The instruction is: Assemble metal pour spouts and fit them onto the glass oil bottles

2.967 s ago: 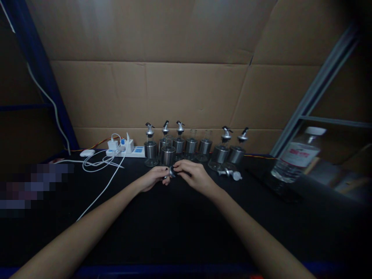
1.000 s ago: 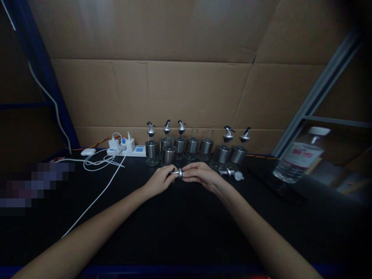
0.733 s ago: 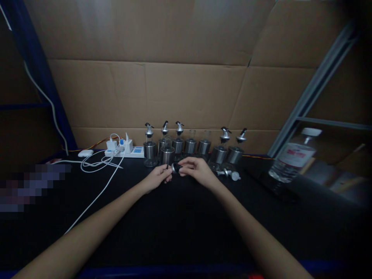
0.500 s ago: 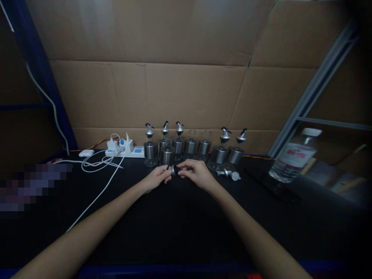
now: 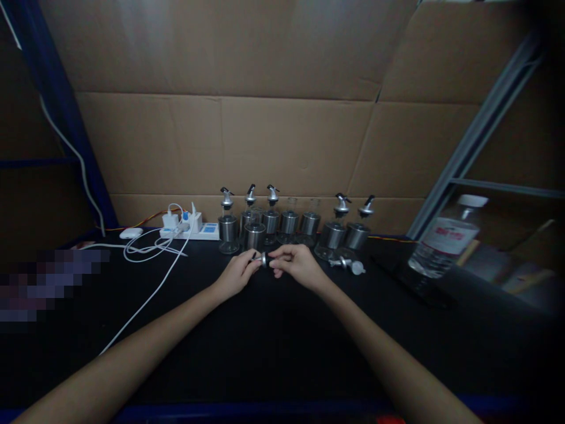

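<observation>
Between my two hands is a silver-and-black pourer spout (image 5: 264,259), lying roughly sideways just above the table. My left hand (image 5: 237,272) is closed on its spout end. At the other end, the fingertips of my right hand (image 5: 296,264) pinch the black stopper part. Right behind my hands stands an open glass bottle with a steel sleeve (image 5: 255,234). A second pourer spout (image 5: 342,262) lies on the table to the right of my right hand, beside a small translucent cap (image 5: 358,268).
Several steel-sleeved bottles (image 5: 332,235) line the back, some topped with pourers, others uncapped. At left are a white power strip (image 5: 210,231), looped white cables (image 5: 145,250) and a white case (image 5: 131,233). A large water bottle (image 5: 445,238) stands at right on the black table (image 5: 282,347).
The pourer has turned a little in my hands, so its silver collar shows more plainly. My right hand's fingers have shifted slightly; the bottles have stayed in place.
</observation>
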`<state>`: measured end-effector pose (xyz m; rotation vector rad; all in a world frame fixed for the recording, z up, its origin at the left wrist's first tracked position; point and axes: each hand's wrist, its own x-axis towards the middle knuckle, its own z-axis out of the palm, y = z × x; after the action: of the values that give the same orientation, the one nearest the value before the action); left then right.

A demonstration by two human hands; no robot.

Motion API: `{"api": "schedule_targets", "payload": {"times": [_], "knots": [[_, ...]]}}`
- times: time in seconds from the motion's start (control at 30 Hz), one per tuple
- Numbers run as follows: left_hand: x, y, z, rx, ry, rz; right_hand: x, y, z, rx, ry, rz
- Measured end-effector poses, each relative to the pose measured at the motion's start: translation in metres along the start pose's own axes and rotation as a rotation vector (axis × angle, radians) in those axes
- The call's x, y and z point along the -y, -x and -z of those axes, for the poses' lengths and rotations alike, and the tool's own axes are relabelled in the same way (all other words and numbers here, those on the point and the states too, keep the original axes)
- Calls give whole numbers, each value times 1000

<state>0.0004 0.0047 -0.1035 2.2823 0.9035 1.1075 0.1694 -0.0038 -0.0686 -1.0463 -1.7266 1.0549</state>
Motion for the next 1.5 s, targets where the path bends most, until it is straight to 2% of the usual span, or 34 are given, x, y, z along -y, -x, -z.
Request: {"api": "schedule_targets", "payload": {"times": [0.2, 0.37, 0.43, 0.5, 0.6, 0.67, 0.8, 0.9, 0.93, 0.97, 1.07, 1.17, 1.27, 1.37, 1.5], "knots": [[-4, 2, 1, -57, -140, -74, 1, 3, -2, -20, -166, -111], [-7, 3, -2, -136, -232, -77, -1, -1, -3, -16, -215, -115], [-7, 3, -3, -166, -255, -60, -1, -3, -3, -18, -119, -79], [-6, 2, -4, -178, -267, -45, 1, -3, -4, -43, 82, 18], [-3, 2, -4, -208, -276, -17, 6, 2, -6, -64, 510, 310], [-2, 2, -3, -237, -295, -7, 8, 7, -8, -18, 734, 463], [-3, 3, -1, -283, -296, -53, 6, 8, -10, 50, 910, 500], [2, 0, -2, -455, -183, -35, 2, 3, -8, -35, 945, 484], [6, -1, -2, -511, -128, -16, 1, 2, -7, -87, 936, 473], [10, -3, -3, -520, -68, 1, 1, 0, -6, -146, 913, 459], [24, -8, -6, -371, 111, 20, 1, -2, -2, -318, 793, 408], [33, -11, -7, -223, 217, 71, 3, -1, -1, -417, 653, 368], [36, -11, -7, -160, 311, 151, 5, 0, -1, -467, 522, 348], [35, -12, -6, -201, 351, 209, 3, -2, -2, -510, 386, 318], [31, -12, -6, -195, 362, 160, -6, -11, -3, -503, 57, 277]]}}
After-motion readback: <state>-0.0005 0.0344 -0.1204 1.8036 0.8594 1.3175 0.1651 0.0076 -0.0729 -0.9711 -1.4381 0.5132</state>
